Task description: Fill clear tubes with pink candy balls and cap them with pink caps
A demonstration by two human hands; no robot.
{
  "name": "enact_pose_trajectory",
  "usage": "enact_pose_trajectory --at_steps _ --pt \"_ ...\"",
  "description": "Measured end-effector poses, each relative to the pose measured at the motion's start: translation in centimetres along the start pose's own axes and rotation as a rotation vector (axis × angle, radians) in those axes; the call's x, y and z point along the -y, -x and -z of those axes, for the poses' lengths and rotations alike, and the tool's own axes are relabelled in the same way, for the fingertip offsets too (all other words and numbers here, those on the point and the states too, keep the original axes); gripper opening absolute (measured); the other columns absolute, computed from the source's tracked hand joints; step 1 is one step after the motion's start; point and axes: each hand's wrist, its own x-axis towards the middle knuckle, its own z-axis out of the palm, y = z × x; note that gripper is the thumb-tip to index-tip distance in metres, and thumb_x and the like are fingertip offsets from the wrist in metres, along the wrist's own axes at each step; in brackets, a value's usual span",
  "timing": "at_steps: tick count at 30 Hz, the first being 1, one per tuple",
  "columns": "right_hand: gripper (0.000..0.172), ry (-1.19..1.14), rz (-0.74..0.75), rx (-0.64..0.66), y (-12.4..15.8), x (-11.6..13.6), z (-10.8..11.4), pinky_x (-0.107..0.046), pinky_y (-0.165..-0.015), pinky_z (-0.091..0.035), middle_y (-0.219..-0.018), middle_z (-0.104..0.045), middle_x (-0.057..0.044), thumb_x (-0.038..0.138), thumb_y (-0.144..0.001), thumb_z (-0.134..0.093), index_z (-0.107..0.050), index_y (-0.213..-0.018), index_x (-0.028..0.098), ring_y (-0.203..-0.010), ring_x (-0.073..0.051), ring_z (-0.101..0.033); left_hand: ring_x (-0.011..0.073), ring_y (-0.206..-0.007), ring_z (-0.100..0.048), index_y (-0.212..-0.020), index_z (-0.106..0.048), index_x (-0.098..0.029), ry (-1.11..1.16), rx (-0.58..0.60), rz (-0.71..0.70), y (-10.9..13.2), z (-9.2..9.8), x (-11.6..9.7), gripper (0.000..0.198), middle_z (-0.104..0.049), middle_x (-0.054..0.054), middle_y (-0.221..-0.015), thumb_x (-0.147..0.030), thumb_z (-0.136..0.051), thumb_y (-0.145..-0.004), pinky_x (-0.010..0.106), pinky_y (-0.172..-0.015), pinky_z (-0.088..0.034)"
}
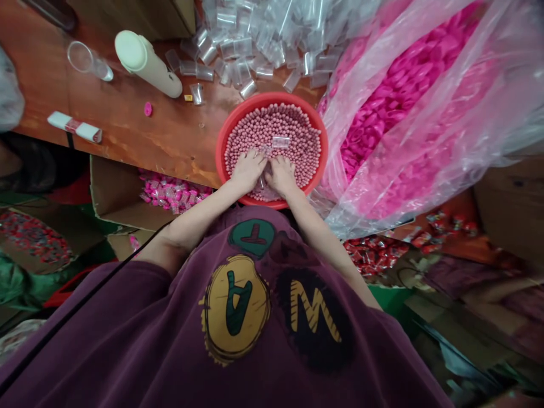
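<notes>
A round red basin [220, 148] full of small pink beads [250, 126] stands at the table's front edge. Both of my hands are inside it, close together over the beads near its front side. My left hand [250, 170] has its fingers curled down at the beads, beside a clear plastic piece. My right hand [281, 174] is just to the right, its fingers bent. Something clear shows between the two hands, and which hand grips it is hard to tell. One clear plastic tube [280, 142] lies on the beads just beyond my fingers.
Many clear tubes [243, 48] are heaped behind the basin. A clear bag of bright pink parts [391, 107] bulges at the right. On the left are a pale bottle [147, 62], a clear cup [80, 56] and a white folded packet [74, 126]. Below sits a cardboard box [111, 190].
</notes>
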Motion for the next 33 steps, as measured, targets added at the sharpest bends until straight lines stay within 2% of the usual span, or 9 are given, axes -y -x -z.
enact_pose_trajectory --at_steps 4,9,12,16,21,25,27,30,33 --pt "0.051 0.057 0.13 -0.028 0.0 -0.3 0.7 -0.06 -0.12 -0.037 -0.149 -0.068 -0.027 0.025 -0.107 -0.048 -0.063 -0.151 0.005 -0.139 -0.042 -0.052 0.0426 -0.135 -0.056 -0.129 -0.075 -0.012 -0.01 -0.04 -0.012 -0.3 -0.4 1.2 0.043 -0.075 0.025 -0.132 -0.012 -0.038 -0.107 0.064 -0.12 -0.04" --pt "0.05 0.098 0.158 -0.042 0.7 -1.3 1.8 -0.059 -0.121 -0.033 -0.142 -0.073 -0.025 0.022 -0.111 -0.035 -0.068 -0.146 0.008 -0.135 -0.04 -0.056 0.0419 -0.131 -0.06 -0.119 -0.077 -0.016 -0.089 -0.084 0.013 2.5 0.9 3.2 0.036 -0.077 0.024 -0.126 -0.015 -0.044 -0.104 0.062 -0.116 -0.043" --pt "0.048 0.061 0.06 -0.062 1.3 -2.0 2.4 -0.059 -0.118 -0.037 -0.144 -0.073 -0.024 0.027 -0.111 -0.041 -0.069 -0.146 0.009 -0.135 -0.04 -0.057 0.0437 -0.128 -0.061 -0.121 -0.077 -0.015 -0.15 -0.088 0.095 4.3 1.7 3.6 0.036 -0.076 0.026 -0.125 -0.021 -0.046 -0.105 0.063 -0.112 -0.046" --pt "0.048 0.001 0.138 0.028 1.3 -1.7 3.2 -0.062 -0.12 -0.041 -0.15 -0.07 -0.02 0.038 -0.105 -0.065 -0.072 -0.147 0.017 -0.142 -0.042 -0.056 0.044 -0.131 -0.06 -0.127 -0.077 -0.01 -0.259 0.0 0.069 4.9 2.5 2.6 0.044 -0.072 0.027 -0.135 -0.008 -0.047 -0.096 0.061 -0.108 -0.051" --pt "0.057 -0.098 -0.071 -0.273 -2.4 -1.6 2.7 -0.058 -0.118 -0.051 -0.159 -0.058 -0.027 0.029 -0.108 -0.057 -0.056 -0.161 0.008 -0.143 -0.041 -0.061 0.0422 -0.135 -0.06 -0.128 -0.079 -0.014 -0.195 -0.097 0.082 2.0 2.3 1.0 0.044 -0.071 0.023 -0.141 -0.009 -0.047 -0.099 0.06 -0.114 -0.051" --pt "0.053 -0.162 -0.124 -0.281 -5.6 -2.3 1.2 -0.059 -0.126 -0.048 -0.155 -0.064 -0.026 0.016 -0.101 -0.062 -0.06 -0.153 0.008 -0.145 -0.041 -0.062 0.0366 -0.142 -0.062 -0.133 -0.076 -0.01 0.063 -0.22 0.08 -2.7 0.4 0.1 0.046 -0.068 0.021 -0.151 -0.004 -0.044 -0.1 0.051 -0.125 -0.047" --pt "0.044 -0.375 -0.153 -0.328 -6.1 -2.6 0.6 -0.052 -0.126 -0.049 -0.145 -0.071 -0.022 0.014 -0.099 -0.065 -0.066 -0.142 0.01 -0.138 -0.034 -0.067 0.0335 -0.144 -0.062 -0.136 -0.074 -0.01 0.24 -0.299 0.145 -4.9 -0.5 -0.2 0.046 -0.066 0.021 -0.155 -0.001 -0.05 -0.097 0.047 -0.127 -0.047" --pt "0.028 -0.959 -0.26 -0.396 -5.2 -2.7 0.1 -0.039 -0.104 -0.061 -0.116 -0.08 -0.01 0.024 -0.099 -0.07 -0.071 -0.125 0.017 -0.102 -0.023 -0.073 0.031 -0.129 -0.071 -0.124 -0.077 -0.01 0.555 -0.395 0.334 -6.5 -1.0 -0.6 0.032 -0.076 0.018 -0.133 -0.007 -0.067 -0.094 0.044 -0.119 -0.052" --pt "0.015 -1.549 -0.245 -0.243 -3.5 -2.7 0.2 -0.027 -0.076 -0.059 -0.09 -0.076 0.002 0.032 -0.095 -0.077 -0.071 -0.106 0.023 -0.071 -0.013 -0.062 0.0224 -0.097 -0.074 -0.106 -0.078 -0.013 0.975 -0.244 0.305 -6.2 -0.8 -0.9 0.018 -0.08 0.008 -0.101 -0.019 -0.079 -0.089 0.035 -0.098 -0.059"
